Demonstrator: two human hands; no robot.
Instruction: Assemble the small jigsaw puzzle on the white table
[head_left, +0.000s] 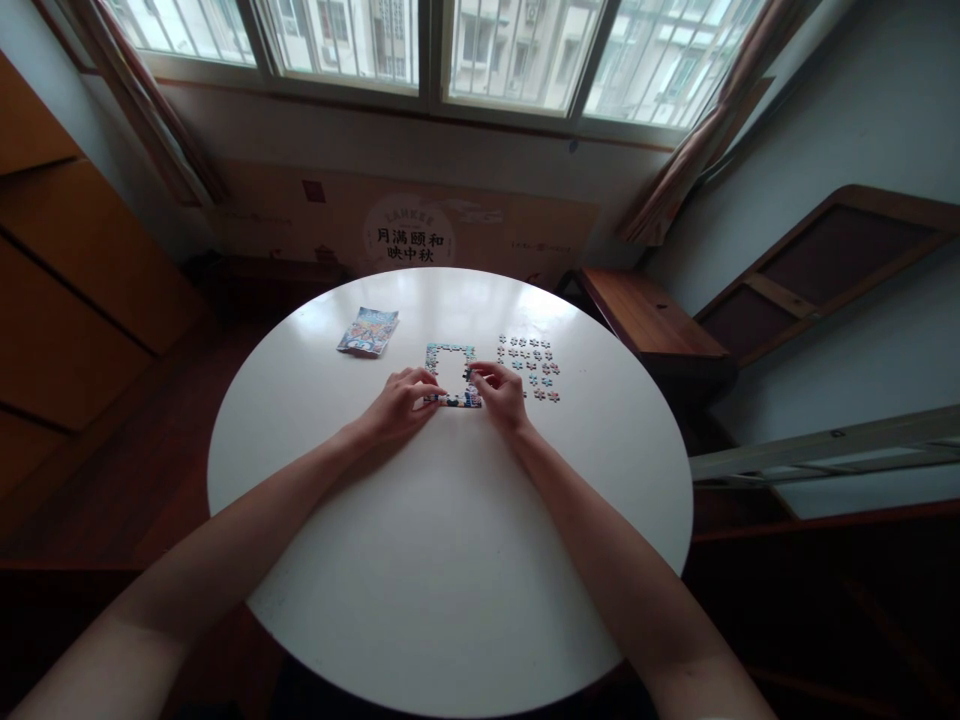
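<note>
Left hand (405, 398): puzzle border (450, 348) lower left, prolly steadying it; can't tell grip
Right hand (502, 390): border's right edge, grip unclear too

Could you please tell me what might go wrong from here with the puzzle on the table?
The left hand is at the lower left corner of the hollow puzzle frame; a nudge might pull it apart. The right hand is close to the loose pieces, so a sideways move might scatter them.

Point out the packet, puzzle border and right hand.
packet (368, 332), head view: middle of its printed face
puzzle border (450, 348), head view: its far edge
right hand (503, 393), head view: back of the hand
</note>
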